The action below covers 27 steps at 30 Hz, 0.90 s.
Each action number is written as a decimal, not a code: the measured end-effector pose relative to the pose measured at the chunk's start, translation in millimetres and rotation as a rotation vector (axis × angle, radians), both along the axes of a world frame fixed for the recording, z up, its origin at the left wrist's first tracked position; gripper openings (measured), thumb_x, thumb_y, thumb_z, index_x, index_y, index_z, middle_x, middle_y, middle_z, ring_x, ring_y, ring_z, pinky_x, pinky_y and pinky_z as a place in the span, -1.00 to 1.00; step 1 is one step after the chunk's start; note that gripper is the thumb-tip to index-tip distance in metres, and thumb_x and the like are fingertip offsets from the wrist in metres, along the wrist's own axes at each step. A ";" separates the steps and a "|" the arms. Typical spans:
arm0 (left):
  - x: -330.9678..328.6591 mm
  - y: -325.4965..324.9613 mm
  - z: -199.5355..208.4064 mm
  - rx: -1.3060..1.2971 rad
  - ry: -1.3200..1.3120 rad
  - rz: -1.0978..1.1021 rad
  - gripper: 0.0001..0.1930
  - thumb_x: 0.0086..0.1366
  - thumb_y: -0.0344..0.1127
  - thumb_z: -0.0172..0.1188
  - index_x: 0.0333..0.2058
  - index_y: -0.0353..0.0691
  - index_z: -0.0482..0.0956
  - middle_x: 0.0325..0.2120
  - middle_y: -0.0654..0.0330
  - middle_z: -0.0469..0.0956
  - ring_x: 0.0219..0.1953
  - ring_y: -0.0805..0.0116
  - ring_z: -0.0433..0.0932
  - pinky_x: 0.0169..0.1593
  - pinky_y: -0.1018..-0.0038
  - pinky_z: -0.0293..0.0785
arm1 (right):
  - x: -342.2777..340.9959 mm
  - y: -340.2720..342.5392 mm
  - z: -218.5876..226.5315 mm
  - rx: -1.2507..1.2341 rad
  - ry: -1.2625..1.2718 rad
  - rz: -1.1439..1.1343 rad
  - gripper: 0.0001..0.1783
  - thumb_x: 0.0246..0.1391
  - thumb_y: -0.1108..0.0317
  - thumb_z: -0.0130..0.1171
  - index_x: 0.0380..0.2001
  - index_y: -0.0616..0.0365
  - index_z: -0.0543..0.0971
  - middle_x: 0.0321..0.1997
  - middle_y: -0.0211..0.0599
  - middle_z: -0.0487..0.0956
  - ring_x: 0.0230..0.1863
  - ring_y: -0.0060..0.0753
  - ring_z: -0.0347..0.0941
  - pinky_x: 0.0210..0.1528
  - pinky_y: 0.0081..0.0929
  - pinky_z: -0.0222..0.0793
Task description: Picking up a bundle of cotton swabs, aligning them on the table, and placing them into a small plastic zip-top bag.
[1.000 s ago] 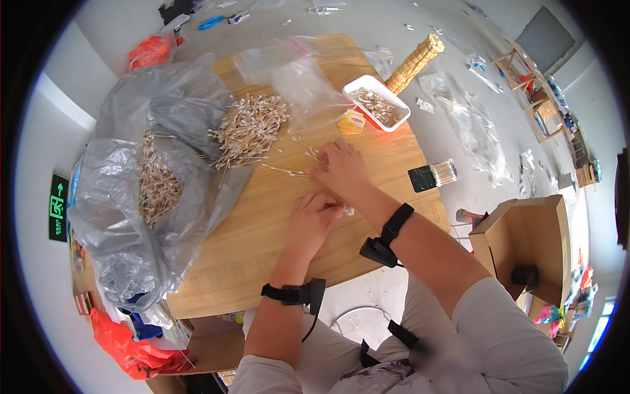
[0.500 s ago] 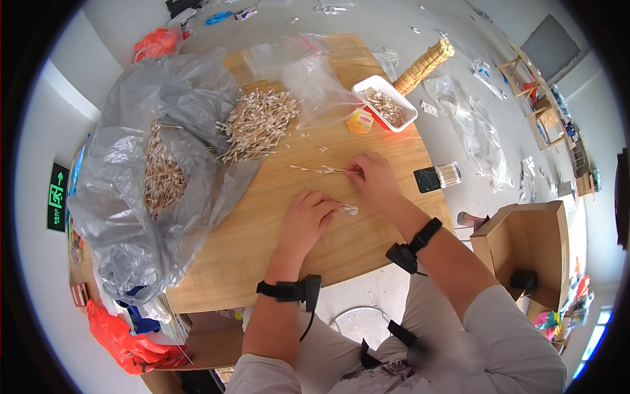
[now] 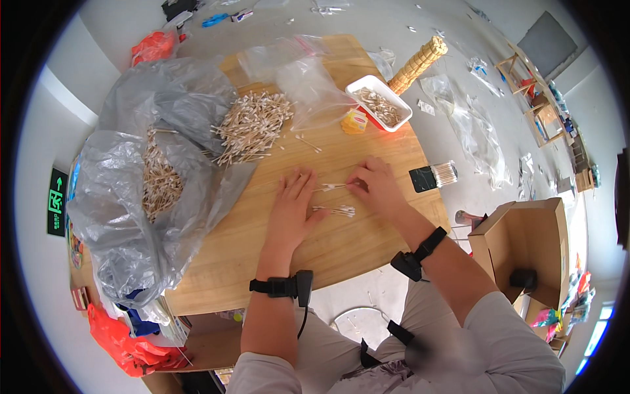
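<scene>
Pinching the right-hand end of a few cotton swabs [image 3: 333, 186], the right hand [image 3: 374, 187] rested low over the wooden table [image 3: 230, 262], its thumb and fingertips drawn together and the swabs pointing leftward toward the other hand. The left hand [image 3: 293, 203] lay palm down with its fingers extended and grasped nothing that could be seen; whether any swab was covered by its fingers could not be told. Its thumb lay just beside a small bundle of swabs [image 3: 341, 210], which was set nearer the person than the pinched ones, roughly parallel to them and apart from them. Beyond the left hand, a loose heap of swabs [image 3: 256, 125] was spread at the edge of a crumpled grey plastic bag [image 3: 164, 92], in whose opening a further mass of swabs [image 3: 161, 180] showed. A stray swab [image 3: 308, 143] lay between the heap and the right hand. Toward the far right of the table stood a white tray [image 3: 407, 115] containing more swabs, with a small yellow packet [image 3: 355, 121] near its left side and a clear plastic bag [image 3: 312, 92] to the left of both. Near the right edge lay a black-ended pack of swabs [image 3: 422, 179]. Black bands [image 3: 285, 287] encircled both forearms.
</scene>
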<state>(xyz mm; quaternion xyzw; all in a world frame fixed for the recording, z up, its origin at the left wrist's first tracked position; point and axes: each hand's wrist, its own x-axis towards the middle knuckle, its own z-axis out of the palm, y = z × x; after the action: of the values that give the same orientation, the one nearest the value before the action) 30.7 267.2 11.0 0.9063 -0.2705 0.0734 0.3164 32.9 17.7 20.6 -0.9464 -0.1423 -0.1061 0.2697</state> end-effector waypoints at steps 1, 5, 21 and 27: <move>0.3 -0.5 0.2 -0.017 0.025 -0.019 -0.21 0.18 -0.19 0.44 0.37 -0.17 0.33 0.31 -0.01 0.38 0.43 -0.06 0.22 0.49 0.04 0.07 | -1.2 4.6 0.5 0.001 -0.001 -0.003 -0.87 0.02 0.36 0.42 -0.36 0.00 0.64 -0.20 -0.36 0.53 -0.03 -0.20 0.45 0.10 -0.21 0.29; -2.7 -1.4 1.7 -0.157 0.199 -0.074 -0.10 0.04 -0.21 0.53 0.35 -0.21 0.33 0.31 0.02 0.38 0.39 -0.04 0.27 0.46 0.13 0.18 | -6.6 17.9 -0.5 0.057 0.020 0.023 -0.86 0.02 0.31 0.43 -0.35 -0.02 0.65 -0.12 -0.39 0.50 0.05 -0.19 0.41 0.16 -0.17 0.23; 1.7 30.6 12.9 -0.230 0.096 -0.104 -0.61 0.16 -0.55 0.30 0.01 -0.20 0.66 -0.03 0.08 0.64 0.09 -0.04 0.52 0.14 0.18 0.47 | -56.0 21.6 8.3 -0.036 0.095 0.207 -0.16 0.01 0.12 0.45 0.37 -0.03 0.38 0.35 -0.25 0.46 0.48 -0.16 0.22 0.46 -0.05 0.05; 0.4 39.3 18.5 -0.113 0.054 0.002 -0.67 0.14 -0.47 0.35 -0.08 -0.11 0.69 -0.23 0.23 0.64 -0.10 0.10 0.53 0.05 0.20 0.42 | -56.4 27.3 -0.2 0.013 0.057 0.147 -0.46 0.08 0.23 0.39 0.16 -0.06 0.54 0.21 -0.36 0.55 0.38 -0.22 0.33 0.36 -0.13 0.16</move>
<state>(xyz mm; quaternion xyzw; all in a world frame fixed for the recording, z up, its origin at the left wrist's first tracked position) 31.1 306.4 29.5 0.8889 -0.2565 0.0641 0.3741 -23.5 45.1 20.4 -0.9343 -0.2030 -0.0597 0.2868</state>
